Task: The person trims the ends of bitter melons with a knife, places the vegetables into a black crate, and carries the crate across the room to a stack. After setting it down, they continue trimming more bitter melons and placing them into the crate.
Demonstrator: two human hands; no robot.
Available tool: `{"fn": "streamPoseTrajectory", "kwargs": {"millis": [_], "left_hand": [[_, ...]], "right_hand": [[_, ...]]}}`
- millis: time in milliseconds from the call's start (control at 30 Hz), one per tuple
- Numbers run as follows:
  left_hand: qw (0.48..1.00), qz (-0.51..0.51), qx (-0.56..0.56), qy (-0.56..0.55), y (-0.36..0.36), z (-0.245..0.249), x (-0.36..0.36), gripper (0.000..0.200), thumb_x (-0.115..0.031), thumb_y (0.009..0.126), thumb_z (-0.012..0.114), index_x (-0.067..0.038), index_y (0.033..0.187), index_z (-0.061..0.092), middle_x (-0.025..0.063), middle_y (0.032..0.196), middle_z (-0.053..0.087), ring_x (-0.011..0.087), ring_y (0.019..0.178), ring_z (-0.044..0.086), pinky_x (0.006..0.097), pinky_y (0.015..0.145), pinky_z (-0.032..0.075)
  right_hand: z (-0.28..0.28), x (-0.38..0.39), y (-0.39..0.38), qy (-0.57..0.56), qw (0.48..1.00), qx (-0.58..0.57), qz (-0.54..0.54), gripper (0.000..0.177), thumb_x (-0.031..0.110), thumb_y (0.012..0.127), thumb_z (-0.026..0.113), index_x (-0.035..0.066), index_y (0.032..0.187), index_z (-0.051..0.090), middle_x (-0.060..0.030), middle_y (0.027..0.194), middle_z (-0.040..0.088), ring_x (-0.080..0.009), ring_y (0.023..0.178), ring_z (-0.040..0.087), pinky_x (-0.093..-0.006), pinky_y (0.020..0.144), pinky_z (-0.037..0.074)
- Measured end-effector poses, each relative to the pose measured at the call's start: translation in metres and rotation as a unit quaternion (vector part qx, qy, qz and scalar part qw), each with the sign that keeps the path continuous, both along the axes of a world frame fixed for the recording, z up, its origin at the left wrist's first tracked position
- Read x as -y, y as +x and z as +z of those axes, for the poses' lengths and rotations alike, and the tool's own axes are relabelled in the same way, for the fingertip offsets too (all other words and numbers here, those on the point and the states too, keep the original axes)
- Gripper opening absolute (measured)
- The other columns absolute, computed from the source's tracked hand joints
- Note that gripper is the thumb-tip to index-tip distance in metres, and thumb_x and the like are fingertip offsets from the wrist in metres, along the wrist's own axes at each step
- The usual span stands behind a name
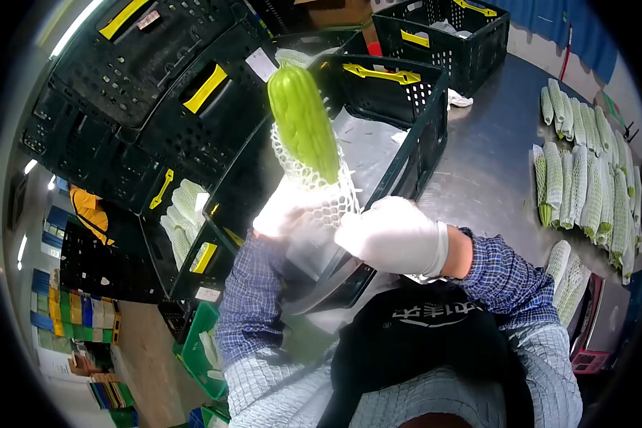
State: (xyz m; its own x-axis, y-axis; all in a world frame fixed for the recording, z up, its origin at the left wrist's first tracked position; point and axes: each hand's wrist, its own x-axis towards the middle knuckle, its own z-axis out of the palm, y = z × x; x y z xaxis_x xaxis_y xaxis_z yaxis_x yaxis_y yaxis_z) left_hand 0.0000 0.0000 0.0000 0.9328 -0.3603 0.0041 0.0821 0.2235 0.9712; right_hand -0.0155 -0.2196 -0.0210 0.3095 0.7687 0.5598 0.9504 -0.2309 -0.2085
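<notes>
A light green, ridged gourd [303,121] stands upright in front of me, its lower part inside a white foam net sleeve [324,196]. My left hand [285,207], in a white glove and washed out by glare, is wrapped round the sleeved lower end. On the right side of the sleeve my gloved right hand [392,235] is closed, pinching the net's edge. Both hands are over a dark crate [424,143] with a yellow handle and a clear plastic liner.
Netted gourds [585,185] lie in rows on the metal table [478,150] at the right. Dark crates [185,107] are stacked at the left, one holding netted gourds [185,217]. Another crate [471,57] stands at the back. A green crate [205,342] is low at the left.
</notes>
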Motion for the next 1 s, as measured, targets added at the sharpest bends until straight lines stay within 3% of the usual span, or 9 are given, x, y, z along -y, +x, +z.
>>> {"fn": "streamPoseTrajectory", "kwargs": {"millis": [200, 367, 433, 500, 567, 667, 800, 833, 1000], "left_hand": [[0.998, -0.005, 0.064, -0.003, 0.013, -0.007, 0.003, 0.079, -0.016, 0.073, 0.088, -0.002, 0.14, 0.048, 0.0105, 0.127, 0.063, 0.0205, 0.115, 0.064, 0.0368, 0.101, 0.053], [0.974, -0.01, 0.148, 0.169, 0.024, -0.009, -0.002, 0.07, -0.02, 0.074, 0.086, -0.003, 0.134, 0.055, 0.0091, 0.125, 0.066, 0.0178, 0.113, 0.063, 0.0342, 0.099, 0.051], [0.946, 0.069, 0.204, 0.242, 0.02, -0.01, 0.004, 0.071, -0.021, 0.072, 0.087, -0.003, 0.133, 0.055, 0.0094, 0.123, 0.066, 0.0195, 0.112, 0.064, 0.0347, 0.1, 0.051], [0.865, 0.176, 0.356, 0.306, 0.025, -0.019, 0.006, 0.069, -0.019, 0.067, 0.09, -0.003, 0.126, 0.058, 0.0089, 0.112, 0.067, 0.0222, 0.106, 0.065, 0.0329, 0.094, 0.052], [0.665, 0.233, 0.567, 0.426, 0.04, -0.02, -0.008, 0.056, -0.014, 0.07, 0.086, -0.008, 0.119, 0.06, 0.0073, 0.113, 0.067, 0.0239, 0.11, 0.063, 0.0373, 0.101, 0.047], [0.494, 0.309, 0.671, 0.458, 0.039, -0.007, -0.005, 0.041, -0.011, 0.072, 0.078, -0.016, 0.11, 0.063, 0.002, 0.113, 0.067, 0.0243, 0.115, 0.062, 0.048, 0.114, 0.032], [0.465, 0.347, 0.654, 0.486, 0.028, -0.009, -0.007, 0.053, -0.012, 0.061, 0.088, -0.029, 0.107, 0.069, -0.0006, 0.122, 0.063, 0.0221, 0.125, 0.055, 0.0505, 0.122, 0.013], [0.469, 0.357, 0.647, 0.483, 0.029, -0.01, -0.008, 0.057, -0.013, 0.062, 0.089, -0.03, 0.111, 0.067, -0.001, 0.125, 0.062, 0.0231, 0.129, 0.051, 0.0502, 0.124, 0.01], [0.477, 0.438, 0.578, 0.497, 0.033, -0.001, -0.006, 0.064, -0.014, 0.08, 0.078, -0.02, 0.138, 0.051, 0.0085, 0.143, 0.049, 0.0292, 0.143, 0.035, 0.0514, 0.123, 0.006]], "right_hand": [[0.04, 0.025, 0.008, 0.112, 0.993, -0.04, 0.004, 0.034, 0.0, 0.068, 0.069, 0.01, 0.1, 0.068, -0.002, 0.073, 0.061, -0.0228, 0.059, 0.062, -0.0323, 0.054, 0.048], [0.056, 0.044, 0.027, 0.288, 0.955, -0.066, -0.01, 0.014, 0.0, 0.085, 0.066, 0.003, 0.098, 0.07, -0.0094, 0.088, 0.071, -0.0193, 0.075, 0.07, -0.0293, 0.066, 0.055], [0.051, 0.05, 0.029, 0.395, 0.878, -0.271, -0.004, 0.018, 0.015, 0.099, 0.06, 0.005, 0.108, 0.072, -0.003, 0.091, 0.072, -0.0068, 0.075, 0.064, -0.0238, 0.064, 0.052], [0.05, 0.069, 0.046, 0.429, 0.797, -0.424, -0.037, 0.024, 0.021, 0.099, 0.061, 0.004, 0.113, 0.071, -0.0029, 0.091, 0.073, -0.0018, 0.056, 0.053, -0.0171, 0.049, 0.041], [0.033, 0.065, 0.071, 0.44, 0.778, -0.445, -0.061, 0.028, 0.024, 0.099, 0.061, 0.002, 0.116, 0.069, -0.0041, 0.09, 0.074, 0.0005, 0.044, 0.041, -0.0158, 0.04, 0.03], [0.02, 0.05, 0.064, 0.309, 0.726, -0.614, -0.015, 0.042, 0.031, 0.1, 0.06, -0.002, 0.126, 0.061, -0.0073, 0.097, 0.073, 0.0001, 0.044, 0.04, -0.0178, 0.038, 0.029], [0.0, 0.019, 0.048, 0.228, 0.62, -0.735, 0.153, 0.052, 0.028, 0.093, 0.071, -0.002, 0.132, 0.055, -0.004, 0.104, 0.071, 0.0014, 0.066, 0.06, -0.014, 0.047, 0.041], [0.013, 0.019, 0.04, 0.194, 0.662, -0.706, 0.161, 0.05, 0.039, 0.091, 0.073, 0.0, 0.122, 0.062, 0.0003, 0.088, 0.067, 0.0017, 0.054, 0.048, -0.0156, 0.043, 0.034], [0.012, -0.005, 0.034, 0.271, 0.703, -0.644, 0.134, 0.055, 0.025, 0.088, 0.075, -0.002, 0.132, 0.055, -0.0036, 0.105, 0.068, -0.0003, 0.067, 0.054, -0.0152, 0.051, 0.04]]}}
